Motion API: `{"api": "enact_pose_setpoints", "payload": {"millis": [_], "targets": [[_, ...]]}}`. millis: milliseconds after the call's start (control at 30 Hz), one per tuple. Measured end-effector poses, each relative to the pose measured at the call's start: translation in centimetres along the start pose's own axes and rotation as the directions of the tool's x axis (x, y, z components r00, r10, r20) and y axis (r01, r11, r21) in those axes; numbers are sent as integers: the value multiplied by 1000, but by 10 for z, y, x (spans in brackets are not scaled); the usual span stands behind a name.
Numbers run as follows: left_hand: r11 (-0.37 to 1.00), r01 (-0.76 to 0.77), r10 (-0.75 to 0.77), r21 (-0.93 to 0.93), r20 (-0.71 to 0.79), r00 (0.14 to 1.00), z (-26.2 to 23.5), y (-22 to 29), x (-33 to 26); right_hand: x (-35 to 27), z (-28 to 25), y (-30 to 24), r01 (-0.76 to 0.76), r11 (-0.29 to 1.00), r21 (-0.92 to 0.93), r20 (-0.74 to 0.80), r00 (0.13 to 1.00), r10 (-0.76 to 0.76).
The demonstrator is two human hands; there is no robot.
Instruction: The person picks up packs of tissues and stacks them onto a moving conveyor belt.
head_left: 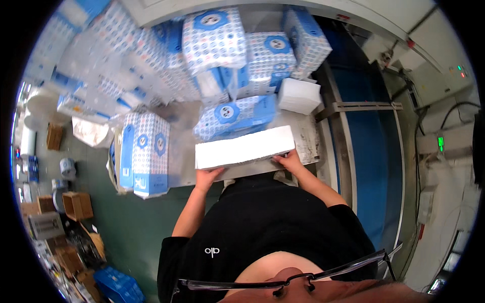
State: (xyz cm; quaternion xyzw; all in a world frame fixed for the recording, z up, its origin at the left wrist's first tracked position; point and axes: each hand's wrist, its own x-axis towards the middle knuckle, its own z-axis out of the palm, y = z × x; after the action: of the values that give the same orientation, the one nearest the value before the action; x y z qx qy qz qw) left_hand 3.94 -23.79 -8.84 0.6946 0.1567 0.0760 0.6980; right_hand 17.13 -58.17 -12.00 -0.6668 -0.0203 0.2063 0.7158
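A long white block of what looks like stacked tissues (245, 147) lies across the near edge of the metal table (182, 131). My left hand (208, 177) grips its left end from the near side, with the fingers partly hidden beneath. At the other end my right hand (289, 160) is closed on the lower corner. Just beyond the block a blue and white printed plastic bag (235, 117) lies on its side, looking slack. A shorter white tissue stack (299, 96) stands to the right of that bag.
Printed packs (214, 43) are piled along the back, with several more at the left. Two upright packs (145, 154) stand at the table's left edge. A blue conveyor belt (371, 161) runs along the right. Cardboard boxes (77, 206) and a blue crate (117, 285) sit on the floor.
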Motion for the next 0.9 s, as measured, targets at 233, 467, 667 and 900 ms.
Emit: {"api": "enact_pose_setpoints", "payload": {"millis": [233, 467, 667, 900], "targets": [[956, -275, 248, 99, 227, 942, 136, 122, 40, -86, -101, -131, 363, 804, -470, -375, 743, -555], [621, -764, 537, 174, 615, 577, 417, 237, 37, -196, -308, -168, 318, 902, -293, -751, 506, -423], [964, -62, -118, 259, 625, 771, 570, 180, -25, -234, -461, -105, 51, 982, -179, -830, 528, -179], [632, 759, -750, 156, 372, 547, 585, 124, -89, -217, -486, -118, -600, 650, -466, -796, 605, -12]]}}
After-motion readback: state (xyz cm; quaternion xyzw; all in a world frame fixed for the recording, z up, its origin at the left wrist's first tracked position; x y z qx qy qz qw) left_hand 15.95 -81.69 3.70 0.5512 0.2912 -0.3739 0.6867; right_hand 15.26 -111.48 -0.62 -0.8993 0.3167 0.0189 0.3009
